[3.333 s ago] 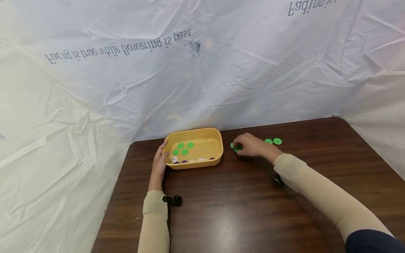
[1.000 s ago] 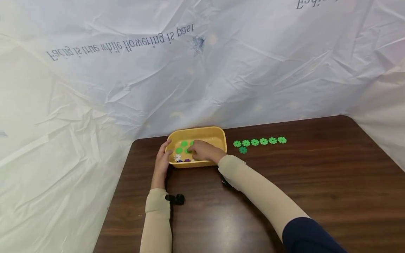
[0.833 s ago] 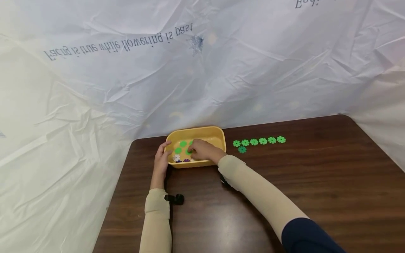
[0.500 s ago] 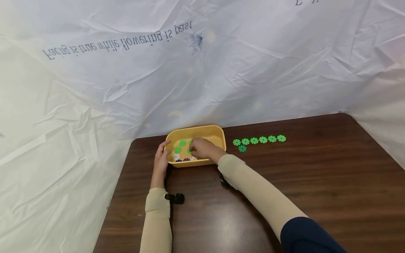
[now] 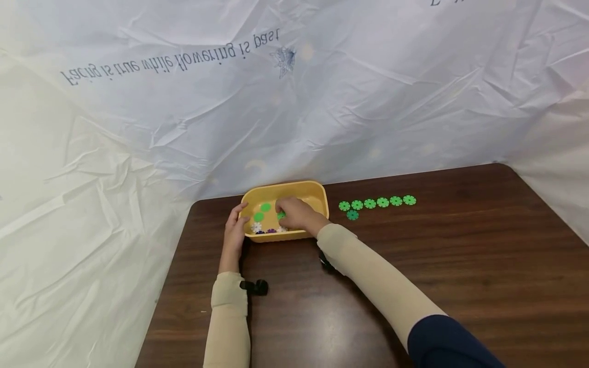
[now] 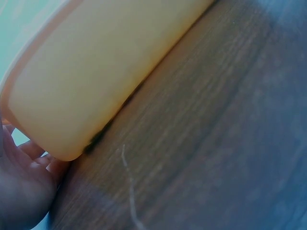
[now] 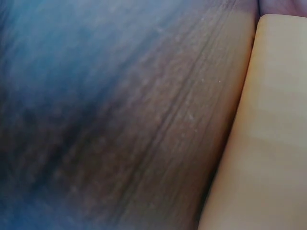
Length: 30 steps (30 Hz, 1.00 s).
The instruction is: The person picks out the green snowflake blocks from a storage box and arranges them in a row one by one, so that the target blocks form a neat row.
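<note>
My left hand [image 5: 235, 230] holds the left end of the yellow plastic basin [image 5: 308, 188], its thumb over the rim. In the left wrist view, the fingers wrap the corner of the basin [image 6: 81, 86]. Inside the basin, the curled fingers of my right hand [image 5: 296, 212] pinch a bright green snowflake disc [image 5: 281, 216], mostly hidden by the hand. To the left lie two more green discs [image 5: 258, 217], with white discs [image 5: 256, 227] and purple discs [image 5: 271, 231] along the near wall. The right wrist view shows the basin's outer wall [image 7: 268, 120], not the fingers.
On the brown wooden table [image 5: 414, 266], right of the basin, lies a row of several bright green discs [image 5: 383, 202]. One darker green disc [image 5: 352, 215] sits below its left end. A white cloth [image 5: 322, 102] hangs behind the table.
My right hand has gone from the table discs into the basin, where it has shifted a green disc slightly rightward. The row on the table is now in full view. My left hand stays on the basin.
</note>
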Tool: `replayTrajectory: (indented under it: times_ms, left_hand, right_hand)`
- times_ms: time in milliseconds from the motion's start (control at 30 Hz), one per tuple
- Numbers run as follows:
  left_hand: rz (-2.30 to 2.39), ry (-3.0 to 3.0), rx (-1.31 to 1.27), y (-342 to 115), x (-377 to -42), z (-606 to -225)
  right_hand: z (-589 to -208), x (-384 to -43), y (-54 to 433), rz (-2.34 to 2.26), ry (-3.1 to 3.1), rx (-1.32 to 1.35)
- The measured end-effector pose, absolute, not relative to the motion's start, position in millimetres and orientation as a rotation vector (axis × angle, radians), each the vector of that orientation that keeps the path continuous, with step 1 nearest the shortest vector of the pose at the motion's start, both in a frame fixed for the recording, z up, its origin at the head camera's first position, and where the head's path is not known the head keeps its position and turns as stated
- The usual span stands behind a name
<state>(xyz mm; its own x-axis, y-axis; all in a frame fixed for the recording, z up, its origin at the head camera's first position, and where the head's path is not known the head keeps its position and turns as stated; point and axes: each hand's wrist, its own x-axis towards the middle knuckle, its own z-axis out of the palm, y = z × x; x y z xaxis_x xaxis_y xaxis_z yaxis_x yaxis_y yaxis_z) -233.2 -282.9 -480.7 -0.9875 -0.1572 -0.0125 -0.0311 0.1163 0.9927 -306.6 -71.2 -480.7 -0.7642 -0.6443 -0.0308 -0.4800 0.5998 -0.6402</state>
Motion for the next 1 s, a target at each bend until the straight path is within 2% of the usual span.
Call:
replayTrajectory:
  times_ms: [233, 533, 1000]
  left_hand:
    - [-2.028, -2.259, 0.174, -283, -235, -482]
    - [-2.020, -2.258, 0.174, -296, -253, -510]
    - [-1.965, -2.273, 0.174, -296, -250, -516]
  right_hand:
    - [-476, -309, -71, -0.962, 2.561, -1.017]
    - [-462, -309, -53, -0.991, 2.561, -1.060]
    - [-473, -309, -68, -0.661, 2.571, -1.271]
